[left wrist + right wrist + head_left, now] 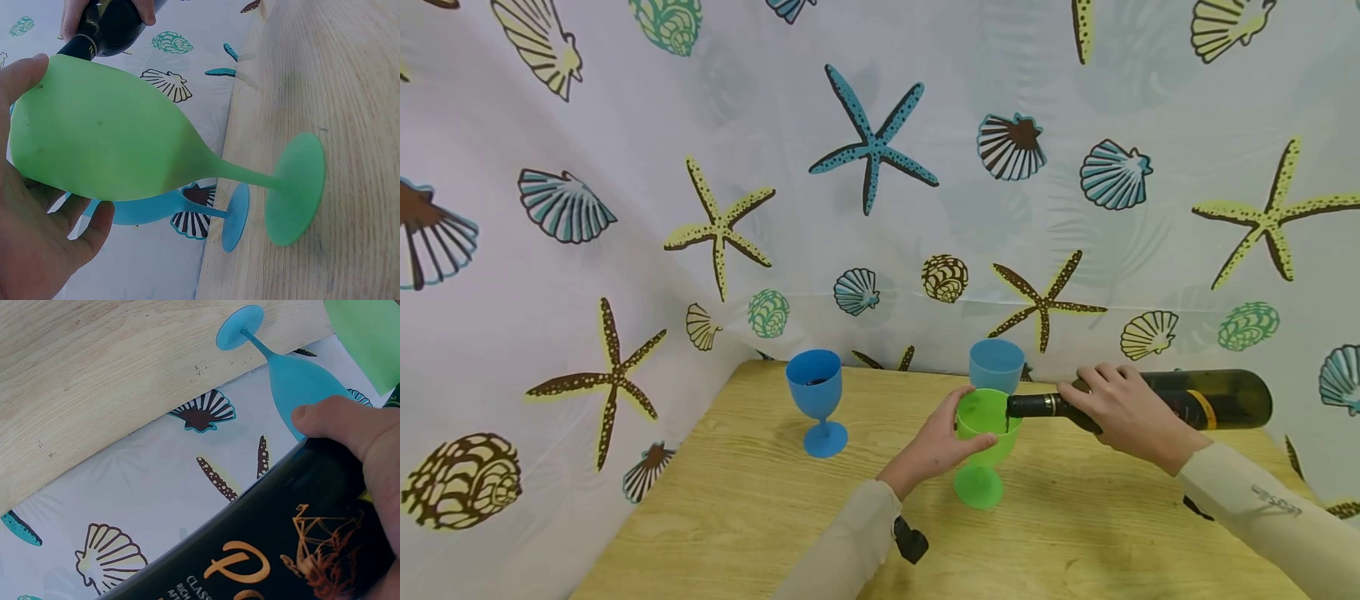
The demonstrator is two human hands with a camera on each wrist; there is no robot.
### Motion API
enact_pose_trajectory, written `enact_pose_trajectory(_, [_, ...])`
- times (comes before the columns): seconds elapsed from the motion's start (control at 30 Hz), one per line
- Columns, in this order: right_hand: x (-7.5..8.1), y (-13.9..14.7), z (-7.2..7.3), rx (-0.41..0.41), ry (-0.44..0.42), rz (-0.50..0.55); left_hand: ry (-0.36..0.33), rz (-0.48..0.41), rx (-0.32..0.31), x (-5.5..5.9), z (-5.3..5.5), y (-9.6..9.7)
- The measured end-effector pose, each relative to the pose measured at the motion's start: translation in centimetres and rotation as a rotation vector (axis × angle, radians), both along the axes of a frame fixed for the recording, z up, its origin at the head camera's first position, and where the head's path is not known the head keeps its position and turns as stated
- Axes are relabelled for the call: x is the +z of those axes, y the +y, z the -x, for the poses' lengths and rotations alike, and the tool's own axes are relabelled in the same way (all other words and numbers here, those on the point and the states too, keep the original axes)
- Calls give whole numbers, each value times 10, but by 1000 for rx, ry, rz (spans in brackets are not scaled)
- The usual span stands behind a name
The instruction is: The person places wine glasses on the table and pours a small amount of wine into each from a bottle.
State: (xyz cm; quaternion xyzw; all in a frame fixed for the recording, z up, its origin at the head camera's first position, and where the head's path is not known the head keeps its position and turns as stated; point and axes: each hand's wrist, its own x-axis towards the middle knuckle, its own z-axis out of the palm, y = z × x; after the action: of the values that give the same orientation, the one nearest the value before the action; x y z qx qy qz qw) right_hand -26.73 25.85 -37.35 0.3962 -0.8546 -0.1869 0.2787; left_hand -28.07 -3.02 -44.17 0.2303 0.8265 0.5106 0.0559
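Note:
My right hand (1123,408) grips a dark wine bottle (1232,398) by its shoulder, tipped nearly level with its neck pointing left. Dark liquid runs from its mouth into a green plastic goblet (988,454). Around the goblet's bowl curl the thumb and fingers of my left hand (936,442); the left wrist view shows the green foot (297,190) at the wooden tabletop. Behind the green goblet stands a light blue goblet (997,364), partly hidden. Off to the left is a darker blue goblet (816,392) with dark liquid inside.
The wooden table (715,500) ends at the back against a white curtain (760,100) printed with shells and starfish, which also hangs along the left side. A black strap piece (912,540) hangs at my left wrist.

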Motion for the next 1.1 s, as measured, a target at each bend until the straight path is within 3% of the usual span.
enact_pose_trajectory(1.1, [3,-4,-3,-28,-24,-1,6,1,16,-2,0,1])
